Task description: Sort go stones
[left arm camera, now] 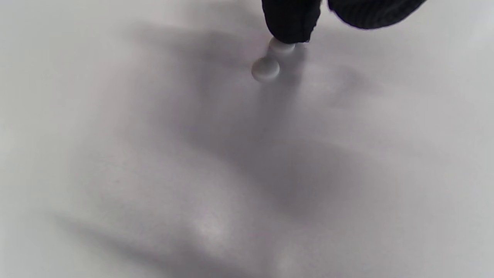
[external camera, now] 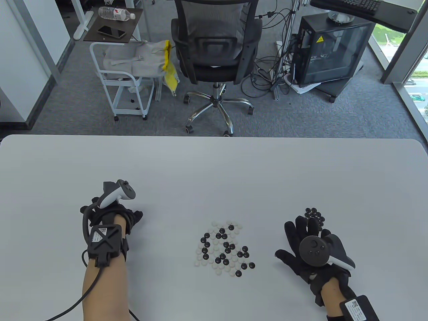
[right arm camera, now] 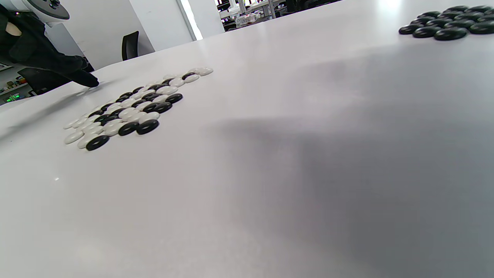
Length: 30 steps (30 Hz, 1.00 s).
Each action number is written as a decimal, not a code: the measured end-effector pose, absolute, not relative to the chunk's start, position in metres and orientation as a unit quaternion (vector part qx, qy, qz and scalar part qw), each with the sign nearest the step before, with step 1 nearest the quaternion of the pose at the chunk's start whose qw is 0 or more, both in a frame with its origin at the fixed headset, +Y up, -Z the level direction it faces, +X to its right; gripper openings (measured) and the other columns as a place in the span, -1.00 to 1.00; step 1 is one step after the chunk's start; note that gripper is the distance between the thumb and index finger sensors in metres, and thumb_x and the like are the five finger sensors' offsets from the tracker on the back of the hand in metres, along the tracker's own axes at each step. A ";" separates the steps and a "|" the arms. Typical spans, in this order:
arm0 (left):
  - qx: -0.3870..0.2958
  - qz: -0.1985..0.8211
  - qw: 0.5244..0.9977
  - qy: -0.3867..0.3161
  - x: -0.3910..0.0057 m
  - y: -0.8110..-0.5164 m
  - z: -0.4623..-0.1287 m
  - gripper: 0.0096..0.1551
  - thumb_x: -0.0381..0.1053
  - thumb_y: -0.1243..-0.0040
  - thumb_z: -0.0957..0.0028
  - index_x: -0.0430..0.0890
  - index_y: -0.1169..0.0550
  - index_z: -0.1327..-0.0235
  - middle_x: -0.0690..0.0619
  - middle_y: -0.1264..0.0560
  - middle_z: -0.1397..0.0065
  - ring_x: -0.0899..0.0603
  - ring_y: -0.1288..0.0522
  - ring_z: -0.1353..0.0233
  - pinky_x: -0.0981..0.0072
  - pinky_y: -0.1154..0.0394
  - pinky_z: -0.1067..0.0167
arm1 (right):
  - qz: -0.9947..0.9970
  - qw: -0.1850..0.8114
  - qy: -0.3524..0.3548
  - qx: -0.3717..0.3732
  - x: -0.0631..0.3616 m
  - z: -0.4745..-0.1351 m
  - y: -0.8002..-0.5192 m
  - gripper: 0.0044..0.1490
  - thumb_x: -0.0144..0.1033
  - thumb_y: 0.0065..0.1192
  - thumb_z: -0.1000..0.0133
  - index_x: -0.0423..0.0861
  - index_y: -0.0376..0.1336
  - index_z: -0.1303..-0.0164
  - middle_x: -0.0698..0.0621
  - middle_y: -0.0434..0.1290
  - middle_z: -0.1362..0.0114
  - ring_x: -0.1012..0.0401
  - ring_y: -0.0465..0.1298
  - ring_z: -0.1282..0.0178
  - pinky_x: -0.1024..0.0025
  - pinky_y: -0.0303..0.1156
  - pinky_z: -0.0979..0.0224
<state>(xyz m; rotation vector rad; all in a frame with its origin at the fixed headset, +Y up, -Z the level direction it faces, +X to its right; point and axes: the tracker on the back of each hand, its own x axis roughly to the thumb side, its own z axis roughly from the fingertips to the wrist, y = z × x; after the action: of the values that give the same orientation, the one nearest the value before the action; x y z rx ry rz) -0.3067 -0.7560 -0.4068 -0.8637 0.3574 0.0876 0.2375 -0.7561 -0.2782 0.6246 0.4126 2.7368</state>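
in the table view your left hand (external camera: pixel 110 220) sits at the lower left of the frame on the smooth pale grey tabletop (external camera: pixel 214 167), back up, its fingers hidden under the white tracker (external camera: pixel 115 194), so from here you cannot tell how they lie. your right hand (external camera: pixel 309 249) lies at the lower right with its fingers spread and straight, reaching toward a tight cluster of glossy black stones (external camera: pixel 314 215) just above the fingertips. in the lower centre lies the mixed pile (external camera: pixel 225 249) of round, lens-shaped black and white stones, loosely scattered and touching one another, well apart from both hands. beyond the tabletop stand a mesh office chair (external camera: pixel 215 43) and a dark computer case (external camera: pixel 331 46) on grey carpet.

the left wrist view shows what the table view hides: at the top of the frame a knitted black fingertip (left arm camera: pixel 291 19) presses down on a white stone (left arm camera: pixel 281 47), with a second white stone (left arm camera: pixel 265 69) touching it just below. the rest is blurred tabletop and soft shadow.

the right wrist view looks low across the tabletop: the mixed pile (right arm camera: pixel 131 108) sits left of centre, its domed stones shining, and the black cluster (right arm camera: pixel 447 25) lies in the upper right corner. your left hand (right arm camera: pixel 50 61) shows at the upper left, fingertips down on the surface. your right fingers are out of this frame.
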 end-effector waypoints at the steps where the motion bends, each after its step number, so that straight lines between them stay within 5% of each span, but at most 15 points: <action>1: -0.417 0.040 0.891 0.173 -0.307 -0.755 -0.406 -0.14 0.35 0.25 -0.04 0.17 -0.23 -0.70 -0.20 0.55 -0.62 -0.48 0.66 -0.46 -0.65 0.57 -0.06 | 0.953 0.155 0.144 0.218 0.237 -0.278 -0.756 0.14 0.10 -0.19 -0.38 -0.47 -0.42 -0.72 -0.67 -0.53 -0.60 -0.55 -0.58 -0.43 -0.73 -0.53 -0.19; 7: -0.398 0.039 0.909 0.115 -0.285 -0.737 -0.410 -0.15 0.34 0.22 -0.06 0.13 -0.29 -0.69 -0.23 0.50 -0.65 -0.49 0.62 -0.48 -0.66 0.55 -0.07 | 0.953 0.153 0.144 0.219 0.237 -0.278 -0.756 0.14 0.10 -0.19 -0.38 -0.47 -0.42 -0.72 -0.67 -0.53 -0.60 -0.55 -0.58 -0.43 -0.73 -0.53 -0.19; 10: -0.404 0.092 0.910 0.031 -0.256 -0.725 -0.411 -0.15 0.35 0.20 -0.06 0.07 -0.48 -0.59 -0.30 0.30 -0.73 -0.54 0.48 -0.54 -0.68 0.43 -0.14 | 0.953 0.152 0.146 0.220 0.237 -0.278 -0.756 0.14 0.10 -0.19 -0.38 -0.46 -0.42 -0.72 -0.67 -0.53 -0.60 -0.55 -0.58 -0.43 -0.73 -0.53 -0.19; 16: -0.386 0.033 0.916 -0.104 -0.179 -0.713 -0.405 -0.20 0.32 0.20 -0.09 0.09 -0.49 -0.57 -0.29 0.33 -0.72 -0.53 0.49 -0.53 -0.68 0.44 -0.14 | 0.952 0.153 0.147 0.221 0.235 -0.278 -0.757 0.13 0.10 -0.18 -0.39 -0.47 -0.42 -0.72 -0.67 -0.52 -0.60 -0.55 -0.58 -0.43 -0.73 -0.53 -0.19; 22: -0.395 0.033 0.900 -0.182 -0.118 -0.727 -0.401 -0.18 0.31 0.23 -0.08 0.10 -0.36 -0.65 -0.31 0.38 -0.69 -0.53 0.52 -0.51 -0.69 0.44 -0.13 | 0.951 0.155 0.145 0.224 0.234 -0.279 -0.757 0.13 0.09 -0.18 -0.39 -0.47 -0.42 -0.72 -0.67 -0.52 -0.61 -0.55 -0.56 -0.44 -0.73 -0.52 -0.20; 30: -0.418 0.037 0.887 -0.190 -0.081 -0.759 -0.405 -0.16 0.32 0.30 -0.06 0.16 -0.19 -0.70 -0.31 0.47 -0.65 -0.53 0.58 -0.47 -0.69 0.47 -0.10 | 0.950 0.157 0.142 0.229 0.232 -0.278 -0.757 0.13 0.09 -0.17 -0.39 -0.47 -0.41 -0.73 -0.68 -0.52 -0.61 -0.55 -0.56 -0.44 -0.73 -0.52 -0.20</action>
<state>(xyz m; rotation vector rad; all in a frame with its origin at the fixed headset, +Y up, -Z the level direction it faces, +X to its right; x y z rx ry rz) -0.0806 -0.7592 -0.4049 -0.8689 -0.3957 0.0772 0.2316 -0.7571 -0.2776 0.6546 0.4060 2.7193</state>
